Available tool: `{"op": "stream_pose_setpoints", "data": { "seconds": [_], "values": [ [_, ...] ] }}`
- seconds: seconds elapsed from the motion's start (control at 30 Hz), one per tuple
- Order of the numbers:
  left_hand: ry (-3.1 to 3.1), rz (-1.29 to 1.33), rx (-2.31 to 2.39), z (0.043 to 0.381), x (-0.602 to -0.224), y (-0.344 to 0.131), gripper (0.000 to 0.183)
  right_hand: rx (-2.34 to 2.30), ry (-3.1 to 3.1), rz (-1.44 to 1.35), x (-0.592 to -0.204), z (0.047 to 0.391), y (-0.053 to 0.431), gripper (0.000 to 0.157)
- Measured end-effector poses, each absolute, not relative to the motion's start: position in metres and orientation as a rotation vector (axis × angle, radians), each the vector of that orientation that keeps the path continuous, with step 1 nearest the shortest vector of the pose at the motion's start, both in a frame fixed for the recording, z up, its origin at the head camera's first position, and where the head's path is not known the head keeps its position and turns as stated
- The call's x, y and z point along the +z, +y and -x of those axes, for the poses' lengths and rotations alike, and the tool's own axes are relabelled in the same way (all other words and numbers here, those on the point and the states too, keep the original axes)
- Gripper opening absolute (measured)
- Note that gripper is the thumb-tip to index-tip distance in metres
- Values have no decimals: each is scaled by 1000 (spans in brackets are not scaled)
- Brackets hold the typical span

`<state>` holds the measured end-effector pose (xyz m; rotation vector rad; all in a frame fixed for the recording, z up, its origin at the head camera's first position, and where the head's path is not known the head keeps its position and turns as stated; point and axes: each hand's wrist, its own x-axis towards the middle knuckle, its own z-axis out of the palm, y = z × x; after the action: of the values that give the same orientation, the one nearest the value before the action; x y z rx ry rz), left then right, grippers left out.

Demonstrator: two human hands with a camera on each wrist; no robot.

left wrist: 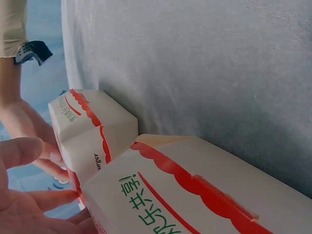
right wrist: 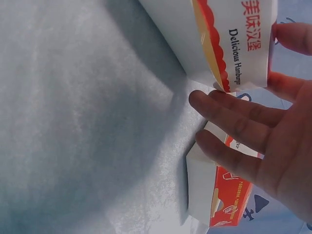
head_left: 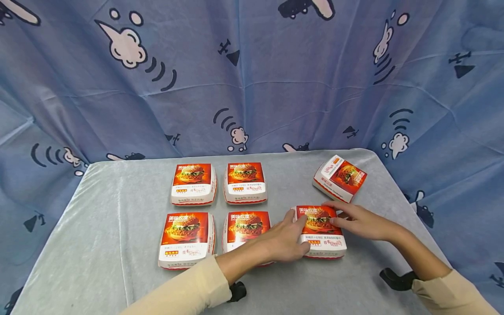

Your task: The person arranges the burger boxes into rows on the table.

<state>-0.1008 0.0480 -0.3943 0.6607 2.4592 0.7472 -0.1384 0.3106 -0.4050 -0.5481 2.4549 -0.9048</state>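
Observation:
A hamburger box point(head_left: 320, 238) with a red printed lid lies flat at the front right of the table, between both hands. My left hand point(head_left: 285, 240) is at its left side, the fingers reaching onto the lid's edge. In the left wrist view a fingertip point(left wrist: 73, 196) meets that edge. On the right, my right hand point(head_left: 358, 220) touches the box's far right corner with thumb and index finger. Its other fingers point(right wrist: 234, 119) stretch out beside the box in the right wrist view. My left forearm partly covers the front middle hamburger box point(head_left: 248, 225).
Two hamburger boxes point(head_left: 191, 183) point(head_left: 245, 183) stand in the back row, and another point(head_left: 185, 238) at front left. Behind my right hand, one more box point(head_left: 340, 177) sits turned at an angle. A grey cloth point(head_left: 98, 245) covers the table; a blue printed curtain point(head_left: 252, 109) hangs behind.

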Motion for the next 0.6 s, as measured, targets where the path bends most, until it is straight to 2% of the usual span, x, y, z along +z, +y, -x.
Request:
{"op": "stream_pose_setpoints", "data": {
  "seconds": [0.6],
  "values": [
    [2472,-658,681,97,-391,47,69,-893,2439,556,-405,139,309,54]
  ]
}}
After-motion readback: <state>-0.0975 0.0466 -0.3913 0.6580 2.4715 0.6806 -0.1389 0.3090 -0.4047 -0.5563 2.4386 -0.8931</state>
